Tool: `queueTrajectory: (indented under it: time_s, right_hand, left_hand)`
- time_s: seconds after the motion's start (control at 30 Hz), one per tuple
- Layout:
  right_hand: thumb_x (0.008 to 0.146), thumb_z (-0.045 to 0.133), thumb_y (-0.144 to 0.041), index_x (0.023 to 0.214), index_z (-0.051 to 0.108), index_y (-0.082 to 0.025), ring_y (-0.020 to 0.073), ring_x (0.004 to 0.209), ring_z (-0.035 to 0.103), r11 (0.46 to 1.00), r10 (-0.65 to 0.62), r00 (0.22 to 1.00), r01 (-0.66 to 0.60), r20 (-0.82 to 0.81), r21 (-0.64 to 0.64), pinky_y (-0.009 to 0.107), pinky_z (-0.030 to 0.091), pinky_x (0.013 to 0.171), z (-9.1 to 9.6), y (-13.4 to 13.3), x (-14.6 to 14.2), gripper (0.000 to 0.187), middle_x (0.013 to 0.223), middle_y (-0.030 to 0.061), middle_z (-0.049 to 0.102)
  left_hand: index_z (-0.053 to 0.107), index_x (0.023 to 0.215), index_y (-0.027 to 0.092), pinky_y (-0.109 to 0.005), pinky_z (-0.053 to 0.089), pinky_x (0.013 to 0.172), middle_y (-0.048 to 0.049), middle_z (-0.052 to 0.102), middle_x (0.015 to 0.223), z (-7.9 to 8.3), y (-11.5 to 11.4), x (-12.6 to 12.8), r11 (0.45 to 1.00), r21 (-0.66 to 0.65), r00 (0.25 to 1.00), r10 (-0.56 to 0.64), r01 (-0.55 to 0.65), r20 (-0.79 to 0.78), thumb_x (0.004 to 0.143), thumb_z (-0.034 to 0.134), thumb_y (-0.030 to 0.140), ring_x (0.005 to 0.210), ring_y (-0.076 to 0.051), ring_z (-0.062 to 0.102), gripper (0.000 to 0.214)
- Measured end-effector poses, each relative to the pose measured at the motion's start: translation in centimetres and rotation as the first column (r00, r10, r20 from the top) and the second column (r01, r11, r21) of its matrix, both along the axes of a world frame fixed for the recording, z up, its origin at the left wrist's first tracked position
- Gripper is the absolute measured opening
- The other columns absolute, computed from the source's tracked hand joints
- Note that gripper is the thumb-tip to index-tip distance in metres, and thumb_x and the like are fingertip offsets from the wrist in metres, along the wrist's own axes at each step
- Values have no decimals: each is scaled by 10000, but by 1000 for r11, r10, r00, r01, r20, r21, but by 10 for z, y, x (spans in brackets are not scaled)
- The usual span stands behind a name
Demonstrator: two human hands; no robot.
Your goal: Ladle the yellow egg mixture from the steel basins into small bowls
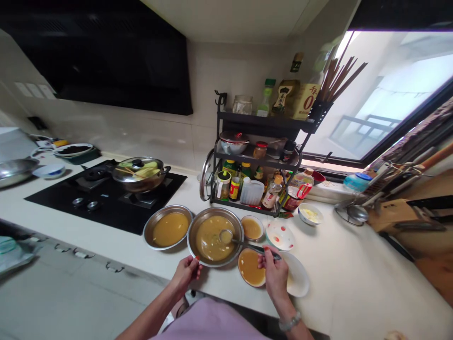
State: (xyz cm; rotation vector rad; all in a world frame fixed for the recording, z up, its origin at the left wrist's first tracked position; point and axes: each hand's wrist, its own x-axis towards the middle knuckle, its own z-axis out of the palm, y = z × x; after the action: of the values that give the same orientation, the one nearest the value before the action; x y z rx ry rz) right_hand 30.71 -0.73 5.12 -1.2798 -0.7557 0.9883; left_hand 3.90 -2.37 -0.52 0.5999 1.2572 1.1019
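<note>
A round metal bowl [191, 250] of cloudy yellow-brown liquid stands on the counter in front of me. My left hand [187, 274] is at its near left rim, thumb and fingers closed on the edge. In my right hand [275, 271] is the dark handle of a ladle [226, 236], whose scoop sits in the liquid. Left of this bowl is a second metal bowl [146, 236] with similar liquid. Beneath my right hand, a bowl of orange-brown liquid [250, 271] is partly covered. A smaller bowl of brown liquid [252, 227] stands just behind the ladle handle.
A patterned bowl [280, 236] and a white plate [299, 276] lie to the right. Behind stands a black rack [260, 163] of bottles and jars. A lidded pan [139, 174] sits on the black hob [106, 208]. Knives in a block [392, 212] are far right.
</note>
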Motion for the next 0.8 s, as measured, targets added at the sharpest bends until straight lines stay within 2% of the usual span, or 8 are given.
queueTrajectory:
  time_s: [0.13, 0.3, 0.5, 0.63, 0.8]
  right_hand:
    - [685, 686, -467, 903, 584, -151, 165, 463, 573, 999, -50, 996, 49, -69, -13, 258, 448, 410, 8, -6, 2, 398, 558, 6, 627]
    - [678, 682, -459, 851, 580, -157, 155, 437, 563, 996, -89, 988, 87, -125, -20, 253, 435, 401, 29, -11, 10, 362, 538, 0, 622]
    - [648, 720, -418, 824, 579, -151, 142, 444, 556, 964, -251, 963, 258, -103, 60, 238, 444, 398, 44, -6, 33, 350, 530, 5, 623]
    - [736, 643, -463, 882, 582, -148, 139, 444, 568, 951, -287, 953, 272, 93, 148, 256, 483, 429, 38, -2, 46, 353, 546, -8, 615]
    - [824, 543, -449, 947, 616, -149, 139, 491, 592, 959, -210, 877, 98, 431, 268, 291, 532, 522, 25, -5, 55, 332, 641, 16, 635]
  left_hand:
    - [536, 653, 152, -206, 375, 439, 25, 581, 548, -3, 0, -1, 1000, -3, 1000, -6, 6, 5, 582, 723, 547, 439, -73, 469, 443]
    - [538, 658, 153, -203, 376, 444, 21, 585, 557, -2, -1, -1, 1000, 1, 1000, -10, 10, -7, 602, 714, 533, 446, -74, 475, 423]
    - [539, 640, 152, -198, 375, 434, 22, 582, 548, 2, -1, 0, 1000, -5, 1000, 0, 0, 5, 572, 743, 515, 440, -70, 467, 422]
    - [537, 629, 153, -195, 366, 418, 25, 573, 524, 5, 0, 1, 1000, -14, 1000, 15, -15, 8, 547, 762, 496, 431, -70, 459, 418]
    - [535, 615, 152, -198, 368, 421, 22, 573, 526, 6, 0, 1, 1000, -12, 1000, 4, -4, 8, 556, 756, 490, 432, -70, 457, 408]
